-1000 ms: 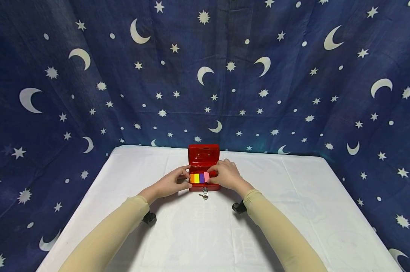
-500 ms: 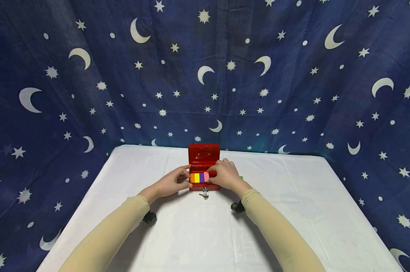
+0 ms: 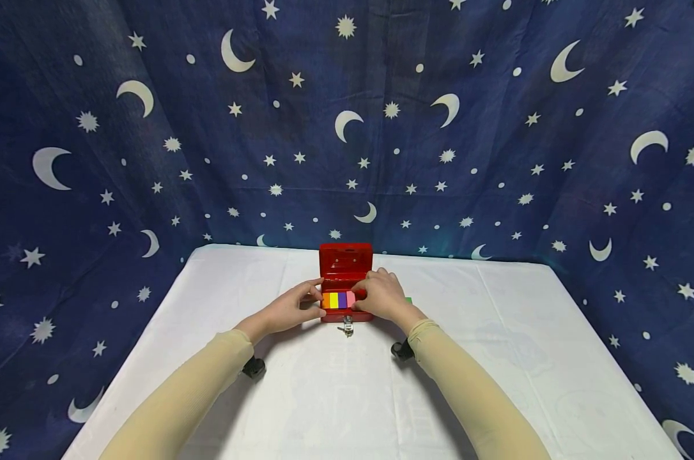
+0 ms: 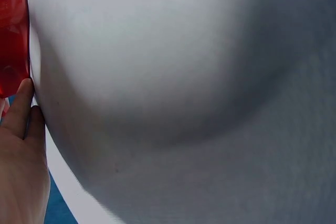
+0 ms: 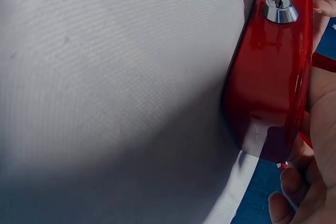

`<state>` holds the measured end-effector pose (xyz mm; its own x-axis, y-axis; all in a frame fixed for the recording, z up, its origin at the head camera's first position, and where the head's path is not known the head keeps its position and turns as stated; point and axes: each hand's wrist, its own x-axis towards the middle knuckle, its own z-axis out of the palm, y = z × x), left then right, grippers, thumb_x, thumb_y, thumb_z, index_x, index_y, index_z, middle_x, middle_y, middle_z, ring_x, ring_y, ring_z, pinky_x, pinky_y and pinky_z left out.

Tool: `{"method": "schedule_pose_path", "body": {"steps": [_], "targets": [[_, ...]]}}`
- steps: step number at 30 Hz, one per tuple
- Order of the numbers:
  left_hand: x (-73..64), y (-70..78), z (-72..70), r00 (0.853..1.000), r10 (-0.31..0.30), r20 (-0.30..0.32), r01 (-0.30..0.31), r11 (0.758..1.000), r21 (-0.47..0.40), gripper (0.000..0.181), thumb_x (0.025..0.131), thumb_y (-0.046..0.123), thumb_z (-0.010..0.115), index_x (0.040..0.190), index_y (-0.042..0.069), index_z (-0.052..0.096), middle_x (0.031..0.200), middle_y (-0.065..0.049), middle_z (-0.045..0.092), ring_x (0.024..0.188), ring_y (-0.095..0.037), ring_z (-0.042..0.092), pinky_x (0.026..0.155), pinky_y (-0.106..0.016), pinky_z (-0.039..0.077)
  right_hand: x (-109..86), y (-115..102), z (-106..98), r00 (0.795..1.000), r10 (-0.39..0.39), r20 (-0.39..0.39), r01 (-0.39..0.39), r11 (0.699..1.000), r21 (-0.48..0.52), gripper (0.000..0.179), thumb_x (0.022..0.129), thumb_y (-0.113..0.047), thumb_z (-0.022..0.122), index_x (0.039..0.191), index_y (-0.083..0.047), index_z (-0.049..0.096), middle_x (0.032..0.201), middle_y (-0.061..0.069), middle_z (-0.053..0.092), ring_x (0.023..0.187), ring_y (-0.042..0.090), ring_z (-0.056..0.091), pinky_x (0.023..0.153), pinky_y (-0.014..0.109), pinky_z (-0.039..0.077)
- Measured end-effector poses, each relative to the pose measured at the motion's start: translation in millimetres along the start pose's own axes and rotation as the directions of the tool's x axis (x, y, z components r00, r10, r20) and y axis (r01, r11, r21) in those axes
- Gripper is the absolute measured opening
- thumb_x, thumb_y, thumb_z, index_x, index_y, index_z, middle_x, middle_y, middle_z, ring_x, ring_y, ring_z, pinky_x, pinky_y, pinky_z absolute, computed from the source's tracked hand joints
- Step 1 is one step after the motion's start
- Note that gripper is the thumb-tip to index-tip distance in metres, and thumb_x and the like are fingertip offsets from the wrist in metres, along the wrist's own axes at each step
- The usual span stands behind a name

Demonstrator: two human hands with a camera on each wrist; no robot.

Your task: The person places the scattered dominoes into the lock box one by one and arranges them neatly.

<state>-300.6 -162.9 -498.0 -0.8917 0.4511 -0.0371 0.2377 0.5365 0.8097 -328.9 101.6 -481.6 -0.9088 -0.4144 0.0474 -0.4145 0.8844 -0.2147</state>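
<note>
A small red cash box (image 3: 345, 263) stands with its lid up near the back of the table. Inside it, orange, yellow (image 3: 333, 300) and purple (image 3: 342, 300) blocks lie in a row, with a pink block (image 3: 350, 299) at the right end. My left hand (image 3: 289, 310) holds the box's left end, thumb at the front corner and fingers farther back. Thumb and index finger of my right hand (image 3: 384, 295) pinch the pink block over the box's right half. The wrist views show the box's front and its lock (image 5: 281, 10), but not the blocks clearly.
Keys (image 3: 345, 331) hang from the lock at the box's front. A green piece (image 3: 408, 299) peeks out behind my right hand. White cloth covers the table (image 3: 324, 396). A dark blue curtain (image 3: 301, 128) with moons and stars rises behind and at both sides.
My right wrist has shifted slightly left, and the green piece behind it has come into view. The left hand keeps its place at the box.
</note>
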Motion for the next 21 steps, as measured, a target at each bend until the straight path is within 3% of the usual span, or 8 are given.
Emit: {"method": "schedule_pose_path", "body": {"steps": [21], "targets": [[0.0,-0.3,-0.2,1.0,0.009,-0.002,-0.009,1.0,0.019,0.032,0.092,0.037,0.077,0.111,0.019,0.059,0.164,0.005,0.032,0.143,-0.023,0.043,0.119,-0.049,0.03,2.6,-1.8,0.2,1.0,-0.01,0.028,0.011,0.999,-0.049,0.043,0.08,-0.046,0.084,0.118,-0.025,0.079,0.098,-0.006,0.065,0.095,0.018,0.047,0.083,0.036,0.042]]}}
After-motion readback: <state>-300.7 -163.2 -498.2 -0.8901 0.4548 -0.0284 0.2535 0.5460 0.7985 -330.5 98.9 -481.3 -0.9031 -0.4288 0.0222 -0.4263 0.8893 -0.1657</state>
